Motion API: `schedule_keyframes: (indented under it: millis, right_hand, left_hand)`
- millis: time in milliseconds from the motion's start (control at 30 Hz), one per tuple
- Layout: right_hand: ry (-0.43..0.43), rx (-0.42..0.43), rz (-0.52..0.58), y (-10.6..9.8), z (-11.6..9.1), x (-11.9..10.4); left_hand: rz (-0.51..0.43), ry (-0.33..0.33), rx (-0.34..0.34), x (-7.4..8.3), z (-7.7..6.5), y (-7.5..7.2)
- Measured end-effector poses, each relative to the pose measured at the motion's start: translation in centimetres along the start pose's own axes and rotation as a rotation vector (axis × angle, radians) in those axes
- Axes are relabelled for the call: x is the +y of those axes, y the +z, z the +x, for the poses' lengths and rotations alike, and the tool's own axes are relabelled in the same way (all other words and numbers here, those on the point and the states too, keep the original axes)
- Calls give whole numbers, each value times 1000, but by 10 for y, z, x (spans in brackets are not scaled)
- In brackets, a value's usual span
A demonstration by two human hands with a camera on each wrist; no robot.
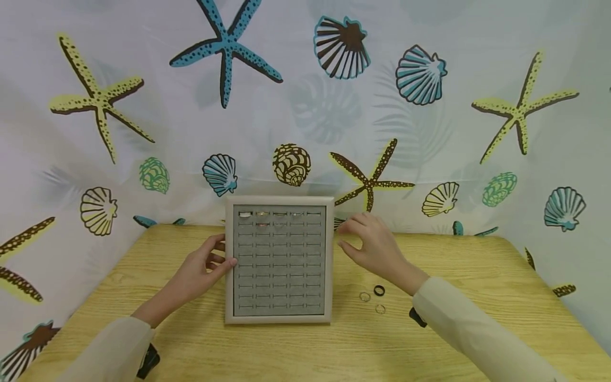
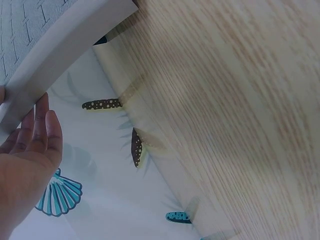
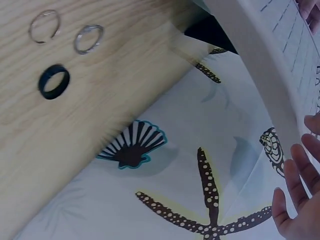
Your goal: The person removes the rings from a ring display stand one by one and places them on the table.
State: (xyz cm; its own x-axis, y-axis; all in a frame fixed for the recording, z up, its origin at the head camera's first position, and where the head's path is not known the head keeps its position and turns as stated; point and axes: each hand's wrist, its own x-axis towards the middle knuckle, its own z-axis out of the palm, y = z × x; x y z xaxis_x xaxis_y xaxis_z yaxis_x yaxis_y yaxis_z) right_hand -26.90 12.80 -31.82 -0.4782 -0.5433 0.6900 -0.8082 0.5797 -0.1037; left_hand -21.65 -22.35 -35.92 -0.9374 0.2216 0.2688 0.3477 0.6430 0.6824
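A ring display board with a pale frame and grey slotted lining stands upright on the table. Several rings sit in its top two rows. My left hand grips the frame's left edge, thumb on the front and fingers behind. In the left wrist view, the fingers lie along the frame's back. Close beside the upper right edge is my right hand, thumb and fingers apart, no ring showing between them. On the table below it lie a black ring and two thin silver rings.
The wooden table meets a white cloth backdrop printed with starfish and shells, close behind the board. A dark support shows behind the frame in the right wrist view.
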Motion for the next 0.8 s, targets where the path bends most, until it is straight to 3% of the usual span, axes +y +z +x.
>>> schedule_keyframes:
  millis: [433,800]
  right_hand:
    - [-84,75,29,8,36,-14]
    - [-43,68,-52,20,54,-29]
  left_hand:
    - [5,3,6,0,0,-1]
    - [9,6,3,-2,0,0]
